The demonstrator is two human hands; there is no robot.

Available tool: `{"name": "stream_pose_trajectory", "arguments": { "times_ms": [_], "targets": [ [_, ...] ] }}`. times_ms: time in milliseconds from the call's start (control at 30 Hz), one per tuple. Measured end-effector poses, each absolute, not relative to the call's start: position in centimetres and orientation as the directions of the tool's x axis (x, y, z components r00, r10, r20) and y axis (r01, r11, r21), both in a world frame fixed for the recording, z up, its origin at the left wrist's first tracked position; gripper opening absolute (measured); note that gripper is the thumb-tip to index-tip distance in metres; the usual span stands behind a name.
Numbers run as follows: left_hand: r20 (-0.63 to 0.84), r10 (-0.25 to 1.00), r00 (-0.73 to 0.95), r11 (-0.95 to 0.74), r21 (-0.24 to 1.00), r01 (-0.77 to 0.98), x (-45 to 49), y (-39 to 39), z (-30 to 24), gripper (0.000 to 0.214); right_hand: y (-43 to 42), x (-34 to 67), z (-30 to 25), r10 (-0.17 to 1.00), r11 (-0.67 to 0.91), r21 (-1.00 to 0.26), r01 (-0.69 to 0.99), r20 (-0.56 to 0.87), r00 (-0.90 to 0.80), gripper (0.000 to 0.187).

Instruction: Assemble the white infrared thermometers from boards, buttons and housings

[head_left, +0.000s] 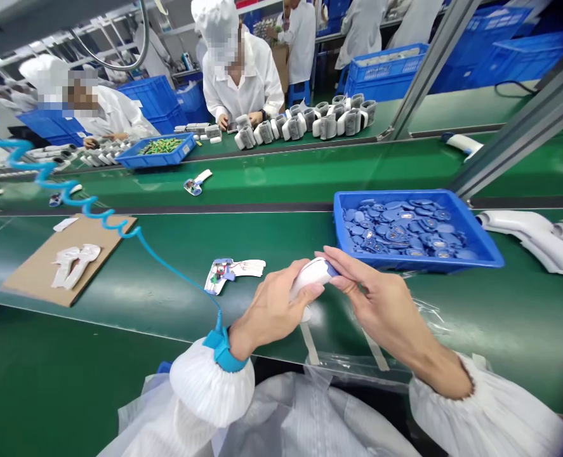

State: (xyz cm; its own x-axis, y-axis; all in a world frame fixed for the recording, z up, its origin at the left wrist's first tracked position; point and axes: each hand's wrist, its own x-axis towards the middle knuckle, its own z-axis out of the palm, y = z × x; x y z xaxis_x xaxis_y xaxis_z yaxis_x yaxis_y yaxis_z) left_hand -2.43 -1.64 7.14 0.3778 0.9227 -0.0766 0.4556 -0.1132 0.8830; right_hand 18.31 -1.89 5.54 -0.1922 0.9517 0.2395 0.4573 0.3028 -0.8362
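Note:
My left hand [274, 311] grips a white plastic housing [312, 276], which looks like a handheld thermometer shell, and my right hand [376, 298] pinches its far end between thumb and fingers. A blue part shows at that end, partly hidden by my fingers. A blue anti-static wrist strap [221, 352] circles my left wrist, with a coiled blue cord [86, 203] running off to the left. Just left of my hands, an opened white device [228, 274] with exposed circuitry lies on the green conveyor belt [281, 235].
A blue tray of small blue parts [414, 231] sits just beyond my right hand. White housings lie on a cardboard sheet [74, 263] to the left and at the right edge [531, 238]. Co-workers [240, 76] assemble devices across a second belt, among blue crates [388, 73].

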Motion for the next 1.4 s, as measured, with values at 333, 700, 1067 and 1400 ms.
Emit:
{"name": "stream_pose_trajectory", "arguments": {
  "times_ms": [333, 700, 1067, 1400],
  "targets": [
    [0.065, 0.92, 0.387, -0.327, 0.672, 0.664, -1.7, -2.3, 5.9, 0.031, -2.9, 17.3, 4.3, 0.943, 0.33, -0.783, 0.528, 0.247, -0.224, 0.033],
    [0.242, 0.967, -0.078, -0.097, 0.635, 0.767, -0.8, -3.6, 1.8, 0.052, -7.8, 16.2, 2.4, 0.954, 0.177, -0.81, 0.559, 0.003, -0.298, 0.03],
    [0.208, 0.955, -0.213, -0.059, 0.834, 0.548, -4.6, -7.6, 2.9, 0.046, -7.6, 14.9, 2.6, 0.557, -0.782, -0.62, 0.071, -0.745, -0.368, 0.05],
    [0.096, 0.891, -0.445, 0.061, 0.943, 0.327, -3.5, -5.0, 0.2, 0.055, -7.6, 11.7, 2.2, 0.772, -0.365, -0.866, 0.343, -0.487, -0.408, 0.039]
  ]
}}
